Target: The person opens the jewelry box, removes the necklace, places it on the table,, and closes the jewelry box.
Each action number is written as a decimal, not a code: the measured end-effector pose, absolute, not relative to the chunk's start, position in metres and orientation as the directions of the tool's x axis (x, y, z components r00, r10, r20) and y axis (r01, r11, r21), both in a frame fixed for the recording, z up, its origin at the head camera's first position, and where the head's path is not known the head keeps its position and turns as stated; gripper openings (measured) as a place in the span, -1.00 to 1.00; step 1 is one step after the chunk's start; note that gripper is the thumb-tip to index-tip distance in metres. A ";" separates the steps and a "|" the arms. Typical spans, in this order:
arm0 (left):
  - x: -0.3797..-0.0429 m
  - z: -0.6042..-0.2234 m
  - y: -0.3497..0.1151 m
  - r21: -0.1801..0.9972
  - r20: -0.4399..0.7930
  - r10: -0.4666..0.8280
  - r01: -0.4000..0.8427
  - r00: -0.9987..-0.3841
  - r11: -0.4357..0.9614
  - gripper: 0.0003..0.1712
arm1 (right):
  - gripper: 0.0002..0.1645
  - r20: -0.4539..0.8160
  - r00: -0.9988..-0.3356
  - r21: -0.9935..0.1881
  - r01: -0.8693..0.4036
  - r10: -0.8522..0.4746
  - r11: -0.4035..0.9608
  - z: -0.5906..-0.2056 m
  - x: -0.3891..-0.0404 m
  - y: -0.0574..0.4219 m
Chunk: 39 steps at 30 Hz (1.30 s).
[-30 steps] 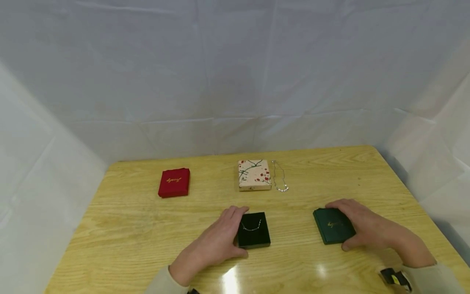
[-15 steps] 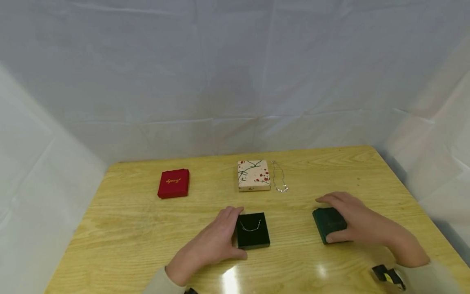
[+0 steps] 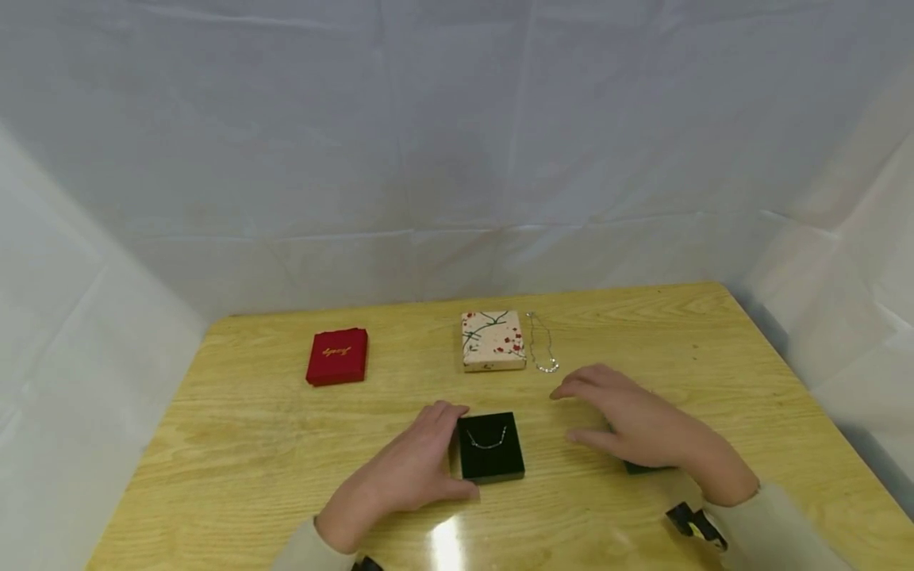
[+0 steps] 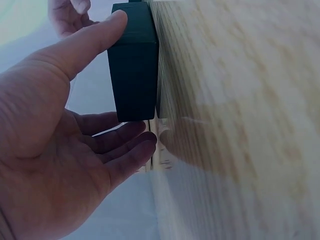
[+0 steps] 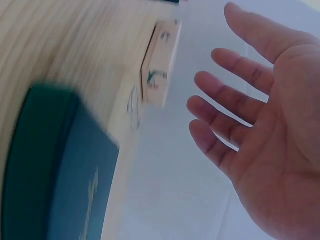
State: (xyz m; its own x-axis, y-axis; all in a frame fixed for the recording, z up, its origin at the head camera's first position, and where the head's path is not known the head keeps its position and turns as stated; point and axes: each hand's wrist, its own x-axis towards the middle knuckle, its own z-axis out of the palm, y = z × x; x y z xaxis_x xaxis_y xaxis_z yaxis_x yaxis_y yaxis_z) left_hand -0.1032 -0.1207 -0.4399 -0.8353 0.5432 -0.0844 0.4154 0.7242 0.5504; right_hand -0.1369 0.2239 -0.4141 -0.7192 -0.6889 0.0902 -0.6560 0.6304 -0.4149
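- Nearest the person, both sleeves reach in over the wooden table (image 3: 250, 460), with a bright glare patch on the wood between the forearms; the table's right edge lies well beyond the right arm.
- The left hand (image 3: 405, 464) is spread wide along the left side of the dark box (image 3: 493, 468), thumb by its near-left corner, fingers by its far-left one (whether they press on it, I can't tell).
- That box sits flat just right of the left hand, its open top up, roughly square, so I can pick out no long axis; its sides run nearly straight away from the person. The fine chain (image 3: 488, 446) inside stretches left to right, sagging toward the person.
- Wood grain shows between the box and the right hand (image 3: 631, 416), which is held wide, fingers apart and gripping nothing.
- Under that right hand, mostly hidden from the head view, lies the green lid (image 5: 75, 165), gold lettering upward.
- A second ago the right hand was at the lid's right side; now it has swung left across it, while the left hand has barely shifted.
- Beyond the hands: a flowered box (image 3: 493, 341) with a silver necklace (image 3: 546, 349) just beside it, and a red box (image 3: 338, 357) past the left hand.
- Behind the table's far edge hangs white cloth (image 3: 457, 159).
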 end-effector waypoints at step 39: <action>-0.105 -0.444 -0.120 0.557 -0.049 0.577 0.457 -0.815 0.693 0.01 | -0.84 0.053 -0.769 -0.059 -0.639 -0.637 0.767 -0.438 -0.133 0.117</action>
State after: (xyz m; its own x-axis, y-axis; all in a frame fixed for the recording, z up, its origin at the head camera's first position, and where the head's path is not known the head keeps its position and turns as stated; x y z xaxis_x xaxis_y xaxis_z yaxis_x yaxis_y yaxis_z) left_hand -0.1055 -0.1205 -0.4437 -0.8154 0.5769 -0.0485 0.4572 0.6931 0.5573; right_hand -0.1327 0.1166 -0.4376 -0.7688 -0.6373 0.0533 -0.6395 0.7665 -0.0594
